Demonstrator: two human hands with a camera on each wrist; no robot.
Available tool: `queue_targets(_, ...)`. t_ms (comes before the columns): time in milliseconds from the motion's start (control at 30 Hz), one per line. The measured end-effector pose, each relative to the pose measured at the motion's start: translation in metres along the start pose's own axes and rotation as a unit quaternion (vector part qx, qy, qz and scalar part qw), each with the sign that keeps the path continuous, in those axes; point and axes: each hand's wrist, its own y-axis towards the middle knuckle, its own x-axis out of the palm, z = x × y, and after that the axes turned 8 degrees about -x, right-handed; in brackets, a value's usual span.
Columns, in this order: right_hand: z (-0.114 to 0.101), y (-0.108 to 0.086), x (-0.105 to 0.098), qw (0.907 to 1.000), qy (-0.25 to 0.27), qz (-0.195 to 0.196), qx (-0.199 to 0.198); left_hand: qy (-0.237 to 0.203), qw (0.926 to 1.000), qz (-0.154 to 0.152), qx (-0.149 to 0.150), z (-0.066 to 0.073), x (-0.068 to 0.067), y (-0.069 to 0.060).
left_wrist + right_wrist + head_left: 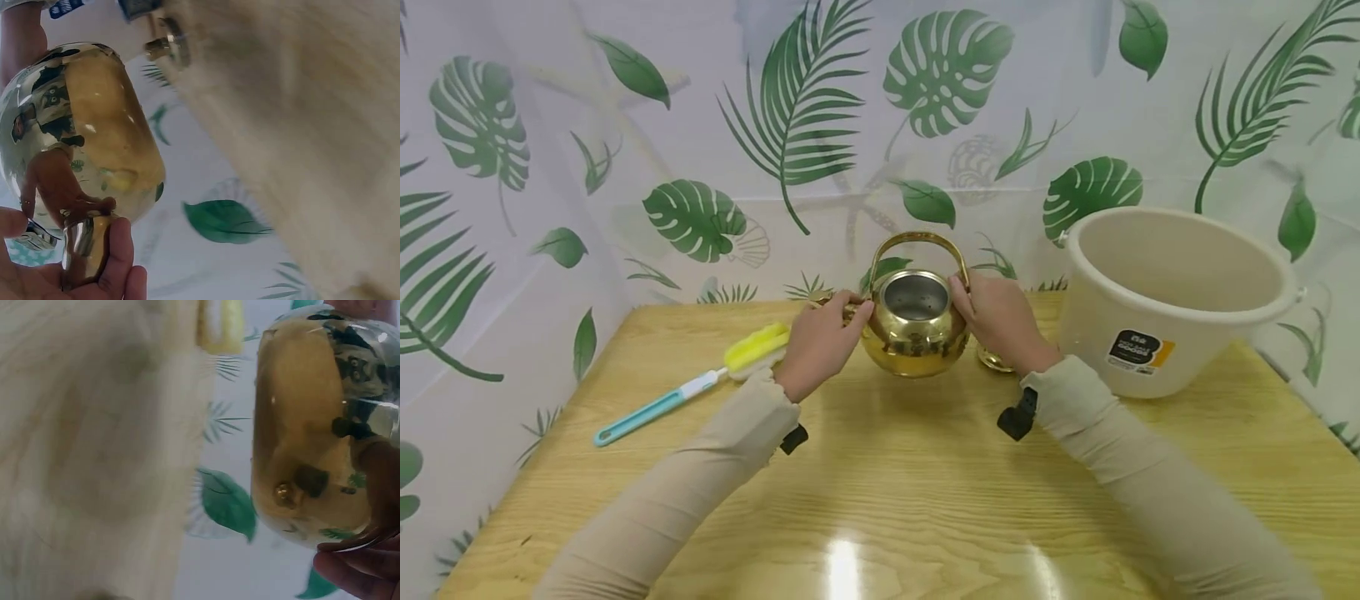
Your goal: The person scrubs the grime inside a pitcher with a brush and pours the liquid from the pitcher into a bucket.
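Observation:
A shiny golden kettle (916, 348) with its top uncovered and its arched handle (917, 237) upright is between my two hands in the head view. My left hand (820, 346) grips its spout; in the left wrist view the fingers curl round the spout (87, 253). On the other side, my right hand (1003, 315) holds the kettle's body, thumb near the foot of the handle and fingers (359, 575) against the side. Both wrist views show the kettle raised off the table. The golden lid (992, 360) lies on the table, partly hidden behind my right hand.
A large cream bucket (1180, 342) stands at the right of the wooden table (880, 500). To the left lies a brush (658, 412) with a blue handle and a yellow-and-white head, partly behind my left hand. A leaf-patterned curtain (850, 108) hangs along the back.

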Motion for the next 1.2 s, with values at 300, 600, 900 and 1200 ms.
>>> queue_targets(300, 0.007, 0.005, 0.047, 0.9996, 0.006, -0.012, -0.026, -0.059, 0.9962, -0.045, -0.045, -0.034, 0.018, 0.013)
queue_targets(600, 0.007, 0.011, 0.063, 0.9993, 0.014, -0.034, -0.008, -0.073, 0.9949, -0.041, -0.057, -0.047, 0.027, 0.023)
queue_targets(900, 0.009, 0.013, 0.073, 0.9982, 0.028, -0.052, 0.011, -0.063, 0.9948, -0.045, -0.065, -0.054, 0.031, 0.028)
queue_targets(1200, 0.008, 0.013, 0.08, 0.9964, 0.039, -0.074, 0.014, -0.062, 0.9937, -0.042, -0.083, -0.059, 0.034, 0.026)
